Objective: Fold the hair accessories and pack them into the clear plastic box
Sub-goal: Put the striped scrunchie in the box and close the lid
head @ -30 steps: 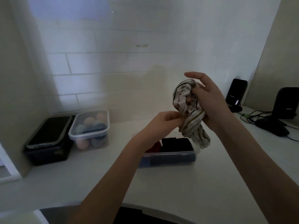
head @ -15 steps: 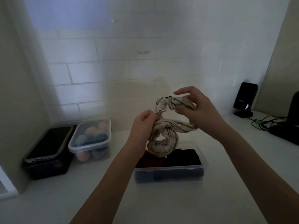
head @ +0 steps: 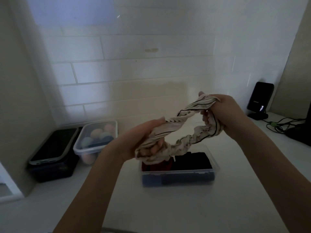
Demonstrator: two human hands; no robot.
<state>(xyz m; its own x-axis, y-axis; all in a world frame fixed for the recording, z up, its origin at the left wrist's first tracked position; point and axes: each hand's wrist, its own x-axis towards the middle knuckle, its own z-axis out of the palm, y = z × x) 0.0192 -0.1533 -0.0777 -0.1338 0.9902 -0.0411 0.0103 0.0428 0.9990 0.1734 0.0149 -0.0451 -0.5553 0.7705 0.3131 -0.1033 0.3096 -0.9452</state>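
Observation:
A cream, dark-striped fabric headband (head: 186,142) is stretched into an open loop in the air above the clear plastic box (head: 214,163). My left hand (head: 134,142) grips its lower left end, fingers inside the loop. My right hand (head: 223,113) grips its upper right end, higher and farther back. The box sits on the white counter and holds folded dark items: a red one at its left, black ones at the middle and right.
At the back left stand a lidded clear tub (head: 96,140) of pastel egg-shaped items and a dark lidded container (head: 53,153). A black device on a stand (head: 260,100), cables (head: 277,126) and another dark object lie at the right. A tiled wall is behind.
The bunched headband has been pulled apart into a wide loop. My hands have moved away from each other, left down-left, right to the right, and the view has come closer to the box.

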